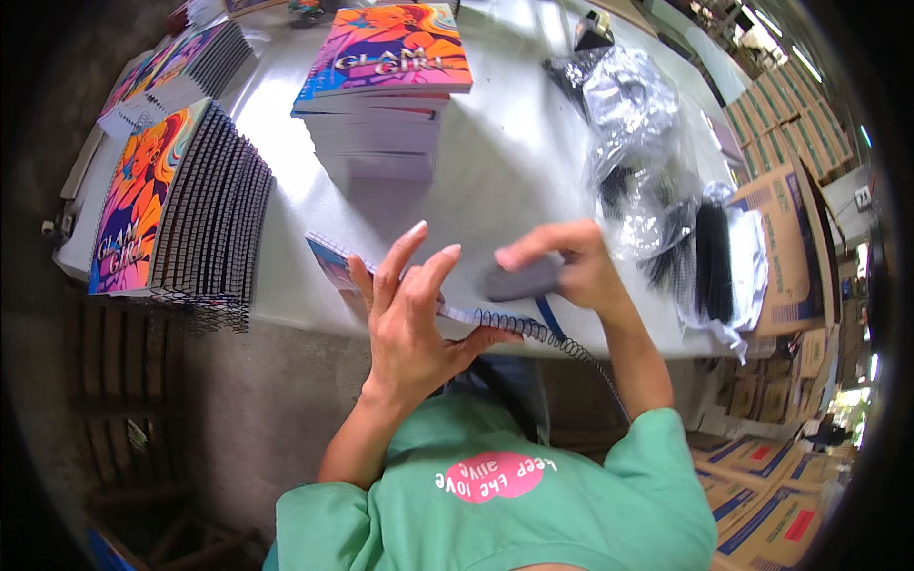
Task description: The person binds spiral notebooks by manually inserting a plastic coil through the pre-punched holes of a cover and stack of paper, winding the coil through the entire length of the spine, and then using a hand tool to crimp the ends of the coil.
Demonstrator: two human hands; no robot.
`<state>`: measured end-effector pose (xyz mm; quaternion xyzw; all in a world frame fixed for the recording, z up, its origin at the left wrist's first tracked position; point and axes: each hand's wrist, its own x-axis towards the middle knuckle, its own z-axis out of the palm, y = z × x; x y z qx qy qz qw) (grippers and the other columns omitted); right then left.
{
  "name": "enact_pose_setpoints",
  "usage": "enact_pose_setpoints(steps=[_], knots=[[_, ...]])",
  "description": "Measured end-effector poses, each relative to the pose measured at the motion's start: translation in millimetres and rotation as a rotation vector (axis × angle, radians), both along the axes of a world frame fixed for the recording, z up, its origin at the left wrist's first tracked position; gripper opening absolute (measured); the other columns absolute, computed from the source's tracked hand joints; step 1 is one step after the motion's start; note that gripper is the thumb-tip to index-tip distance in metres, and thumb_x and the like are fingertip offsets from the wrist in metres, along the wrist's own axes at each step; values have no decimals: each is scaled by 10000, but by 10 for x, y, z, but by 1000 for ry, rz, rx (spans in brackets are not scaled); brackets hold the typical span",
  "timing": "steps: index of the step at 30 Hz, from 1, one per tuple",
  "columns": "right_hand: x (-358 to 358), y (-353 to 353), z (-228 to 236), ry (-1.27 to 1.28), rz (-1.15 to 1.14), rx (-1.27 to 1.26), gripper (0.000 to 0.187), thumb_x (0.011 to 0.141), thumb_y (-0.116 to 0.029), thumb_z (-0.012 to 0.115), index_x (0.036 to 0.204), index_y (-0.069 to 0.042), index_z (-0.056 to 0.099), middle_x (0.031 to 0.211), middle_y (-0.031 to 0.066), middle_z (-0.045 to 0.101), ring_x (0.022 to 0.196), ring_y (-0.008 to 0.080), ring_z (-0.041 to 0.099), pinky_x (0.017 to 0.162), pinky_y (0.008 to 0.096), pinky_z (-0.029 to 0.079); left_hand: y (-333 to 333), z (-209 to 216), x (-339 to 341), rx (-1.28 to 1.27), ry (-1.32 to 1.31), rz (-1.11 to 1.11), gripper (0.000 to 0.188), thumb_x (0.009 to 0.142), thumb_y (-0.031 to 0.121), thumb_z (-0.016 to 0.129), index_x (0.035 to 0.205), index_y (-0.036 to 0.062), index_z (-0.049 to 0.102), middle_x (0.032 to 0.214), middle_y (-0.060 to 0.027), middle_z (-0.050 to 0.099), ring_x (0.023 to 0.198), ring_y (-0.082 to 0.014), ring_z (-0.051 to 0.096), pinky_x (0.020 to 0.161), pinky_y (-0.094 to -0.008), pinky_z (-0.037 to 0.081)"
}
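Note:
At the table's near edge my left hand (pixel 405 309) steadies a notebook (pixel 331 264) on its edge. Its fingers rise over the cover side, and its thumb lies along the bound edge by a black spiral coil (pixel 562 343). Part of the coil runs along the notebook's edge; the rest trails off to the right toward my right forearm. My right hand (pixel 583 265) is closed around a dark grey, rounded oblong object (pixel 519 279), just above the coil. Motion blurs that object, so its kind is unclear. A blue strip shows below it.
A stack of colourful notebooks (pixel 381 105) stands ahead on the white table (pixel 505 162). Coil-bound notebooks (pixel 181 205) pile at the left. On the right lie clear plastic bags (pixel 633 114), a bundle of black coils (pixel 714 262) and a cardboard box (pixel 783 247). More cartons (pixel 771 504) sit lower right.

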<state>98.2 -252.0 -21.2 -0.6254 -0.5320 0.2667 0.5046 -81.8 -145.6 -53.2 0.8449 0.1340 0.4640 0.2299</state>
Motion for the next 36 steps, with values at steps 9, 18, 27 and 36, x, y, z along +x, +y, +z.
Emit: enact_pose_setpoints(steps=[9,18,27,36], knots=[[-95,182,41,367,373,241,213,683,71,652,875,1,710,874,118,702,864,202,678,826,301,524,369,63,-218,140,98,271,651,408,655,777,625,96,523,793,-56,423,965,-282,459,877,-539,293],[-97,472,27,-377,43,-77,212,658,56,580,817,1,710,840,134,699,802,220,683,754,329,537,419,85,-178,81,-19,129,670,367,606,808,677,82,527,959,-111,403,1097,-385,419,899,-581,293],[-237,530,230,-49,324,249,266,621,73,597,835,-22,725,832,166,696,818,222,688,772,312,538,550,90,-175,-12,-74,90,694,351,567,823,691,55,501,996,-139,351,1068,-369,390,882,-500,362],[-215,662,74,-46,251,159,288,646,80,598,881,-27,724,888,137,702,830,199,684,791,278,526,643,-92,-188,-196,-120,15,673,394,405,881,791,69,455,972,-115,361,1029,-273,361,697,-364,399]])
